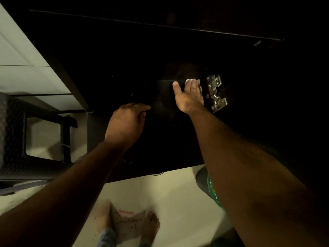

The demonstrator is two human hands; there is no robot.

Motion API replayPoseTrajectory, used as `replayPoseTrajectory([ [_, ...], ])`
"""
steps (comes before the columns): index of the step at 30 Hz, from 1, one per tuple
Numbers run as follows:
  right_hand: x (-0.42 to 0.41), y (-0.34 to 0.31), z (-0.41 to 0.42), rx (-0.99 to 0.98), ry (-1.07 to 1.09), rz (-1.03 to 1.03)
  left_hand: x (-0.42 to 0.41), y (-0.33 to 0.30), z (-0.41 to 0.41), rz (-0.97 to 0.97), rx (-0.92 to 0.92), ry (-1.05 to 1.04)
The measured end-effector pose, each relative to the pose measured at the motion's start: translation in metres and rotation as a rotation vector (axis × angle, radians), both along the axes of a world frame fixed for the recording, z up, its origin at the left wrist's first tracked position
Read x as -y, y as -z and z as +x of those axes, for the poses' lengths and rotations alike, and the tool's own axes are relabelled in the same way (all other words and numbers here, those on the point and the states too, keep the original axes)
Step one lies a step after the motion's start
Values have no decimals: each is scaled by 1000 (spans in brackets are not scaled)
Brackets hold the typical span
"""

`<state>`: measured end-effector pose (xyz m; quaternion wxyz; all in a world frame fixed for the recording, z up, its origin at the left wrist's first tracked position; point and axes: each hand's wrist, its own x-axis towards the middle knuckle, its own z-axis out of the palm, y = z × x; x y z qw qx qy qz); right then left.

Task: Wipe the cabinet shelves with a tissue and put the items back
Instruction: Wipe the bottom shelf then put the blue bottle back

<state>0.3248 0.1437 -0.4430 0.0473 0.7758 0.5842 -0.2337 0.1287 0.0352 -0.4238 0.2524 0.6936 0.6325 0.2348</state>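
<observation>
Two hands are working up at the dark cabinet (pixel 160 50), and I am reading them left to right. My left hand (pixel 127 120) is curling its fingers over what looks like a dark edge low on the cabinet, bracing me; it is too dark to tell exactly what that edge is. Further right and higher, my right hand (pixel 189 96) is pressing flat, fingers fairly straight, thumb spread, on the white tissue (pixel 189 81), which is peeking out past the fingertips. The tissue is lying on the front edge of the shelf (pixel 164 82), which is running left to right. Just beside it on the right is the metal hinge (pixel 215 91). I judge the next wipe is heading leftward along the shelf, away from the hinge.
</observation>
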Motion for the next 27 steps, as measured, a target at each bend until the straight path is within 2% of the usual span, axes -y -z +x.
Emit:
replayPoseTrajectory([
  [4, 17, -1, -24, 51, 38, 52, 0, -4, -3, 2, -11, -1],
  [7, 70, 4, -24, -44, -178, 173, 1, -6, -8, 4, -6, -42],
  [9, 96, 5, -7, -65, -315, 184, 3, -4, -11, -4, -6, -43],
  [10, 97, 6, 2, -50, -316, 166, 4, -3, -14, -9, -6, -40],
  [14, 47, 4, 5, -9, -81, 6, 7, 1, -19, -2, 0, -28],
  [16, 33, 4, -6, 15, -79, -17, 7, 1, -17, 0, 2, -31],
  [21, 107, 10, 12, -18, -145, 174, 10, -4, -9, 0, 36, -11],
  [24, 152, 12, 31, 26, -123, 132, 12, -6, -6, -12, 32, -1],
  [27, 150, 14, 33, 53, -142, 101, 14, -5, 0, 1, 32, 4],
])
